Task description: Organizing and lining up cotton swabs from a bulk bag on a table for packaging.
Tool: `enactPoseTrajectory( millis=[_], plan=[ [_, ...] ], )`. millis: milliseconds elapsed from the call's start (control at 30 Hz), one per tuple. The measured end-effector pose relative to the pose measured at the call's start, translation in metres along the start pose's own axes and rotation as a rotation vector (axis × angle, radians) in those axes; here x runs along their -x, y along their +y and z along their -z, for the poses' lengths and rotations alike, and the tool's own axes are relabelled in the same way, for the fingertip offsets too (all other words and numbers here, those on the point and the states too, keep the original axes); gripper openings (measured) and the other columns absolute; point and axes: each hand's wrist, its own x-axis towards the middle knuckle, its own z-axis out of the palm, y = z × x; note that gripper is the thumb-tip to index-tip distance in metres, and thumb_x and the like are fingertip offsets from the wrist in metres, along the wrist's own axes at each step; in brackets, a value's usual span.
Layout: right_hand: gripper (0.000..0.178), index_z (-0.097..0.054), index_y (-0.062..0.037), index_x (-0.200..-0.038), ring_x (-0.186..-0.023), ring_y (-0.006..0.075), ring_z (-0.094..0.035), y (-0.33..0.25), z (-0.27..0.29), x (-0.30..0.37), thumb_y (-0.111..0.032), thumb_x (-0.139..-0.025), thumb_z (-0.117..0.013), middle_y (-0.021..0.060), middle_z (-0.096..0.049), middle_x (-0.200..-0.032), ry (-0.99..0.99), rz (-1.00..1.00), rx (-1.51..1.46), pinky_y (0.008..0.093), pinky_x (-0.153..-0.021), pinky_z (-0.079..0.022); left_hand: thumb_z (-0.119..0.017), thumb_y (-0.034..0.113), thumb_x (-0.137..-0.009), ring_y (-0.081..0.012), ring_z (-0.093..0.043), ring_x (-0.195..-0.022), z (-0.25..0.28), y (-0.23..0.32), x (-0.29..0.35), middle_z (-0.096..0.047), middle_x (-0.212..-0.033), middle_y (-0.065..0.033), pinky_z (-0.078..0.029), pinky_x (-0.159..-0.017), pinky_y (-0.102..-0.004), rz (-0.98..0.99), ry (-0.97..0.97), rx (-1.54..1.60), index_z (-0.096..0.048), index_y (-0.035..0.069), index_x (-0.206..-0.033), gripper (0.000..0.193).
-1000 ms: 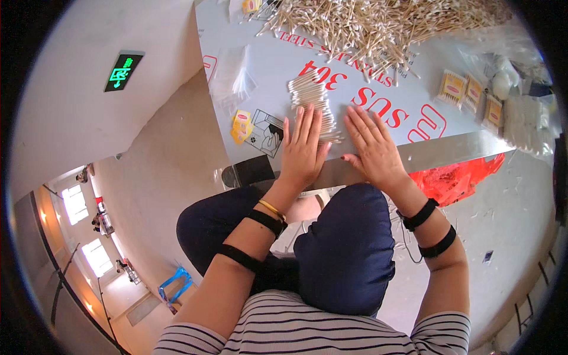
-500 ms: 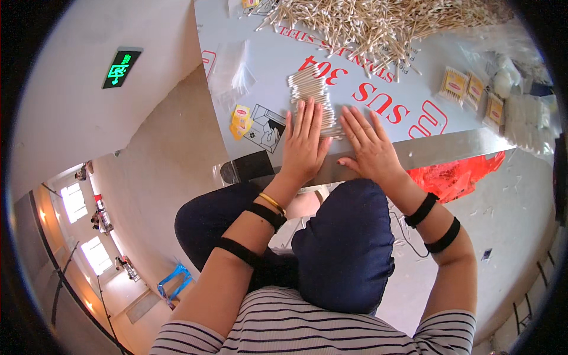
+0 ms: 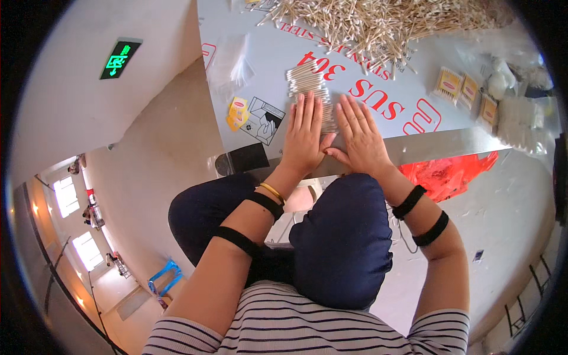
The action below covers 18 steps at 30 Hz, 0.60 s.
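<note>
A row of cotton swabs (image 3: 307,78) lies side by side on the table near its front edge. My left hand (image 3: 302,135) rests flat over the near left part of the row, fingers stretched forward. Against the row's right side lies my right hand (image 3: 362,137), its fingers straight and its palm down. The two thumbs come close together at the near end of the row. Part of the row is hidden beneath the left fingers. A large loose heap of cotton swabs (image 3: 378,26) spreads over the far side of the table.
Clear plastic bags (image 3: 232,65) and yellow paper cards (image 3: 238,112) lie to the left. At the right are packed bags of swabs (image 3: 448,84) and more clear plastic (image 3: 523,121). A red plastic bag (image 3: 447,177) hangs below the metal table edge (image 3: 432,142).
My right hand has moved left, closer to the row and to my left hand, and its thumb now reaches my left thumb. The whole view has shifted slightly.
</note>
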Motion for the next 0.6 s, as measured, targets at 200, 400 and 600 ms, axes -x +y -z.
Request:
enactPoseTrajectory(
  millis=[200, 400, 600],
  plan=[
    [0.099, -0.036, 0.0027, -0.156, -0.158, 0.0318, -0.019, -0.002, 0.003, 0.000, -0.073, -0.092, -0.045, 0.0213, -0.027, -0.166, 0.049, -0.014, -0.010, 0.0480, -0.128, -0.013, -0.045, 0.048, -0.103, -0.0445, -0.019, -0.155, 0.000, 0.000, 0.001, -0.023, -0.166, -0.0270, -0.014, -0.124, -0.0588, -0.008, 0.005, -0.054, -0.029, -0.006, -0.158, 0.079],
    [0.093, -0.039, 0.0013, -0.154, -0.156, 0.0320, -0.023, 0.000, 0.001, -0.005, -0.070, -0.095, -0.046, 0.0201, -0.032, -0.164, 0.090, -0.033, -0.045, 0.0471, -0.128, -0.015, -0.046, 0.047, -0.102, -0.0438, -0.018, -0.156, -0.003, -0.001, 0.001, -0.023, -0.166, -0.0264, -0.012, -0.125, -0.0580, 0.017, -0.009, -0.033, -0.029, -0.006, -0.158, 0.078],
    [0.089, -0.039, 0.0021, -0.154, -0.152, 0.0315, -0.030, 0.006, 0.010, -0.013, -0.066, -0.097, -0.045, 0.0173, -0.036, -0.162, 0.092, -0.078, -0.105, 0.0473, -0.127, -0.018, -0.048, 0.043, -0.103, -0.0433, -0.015, -0.157, 0.004, -0.004, 0.002, -0.019, -0.167, -0.0268, -0.010, -0.125, -0.0585, 0.058, -0.010, 0.107, -0.025, -0.003, -0.160, 0.076]
  ],
)
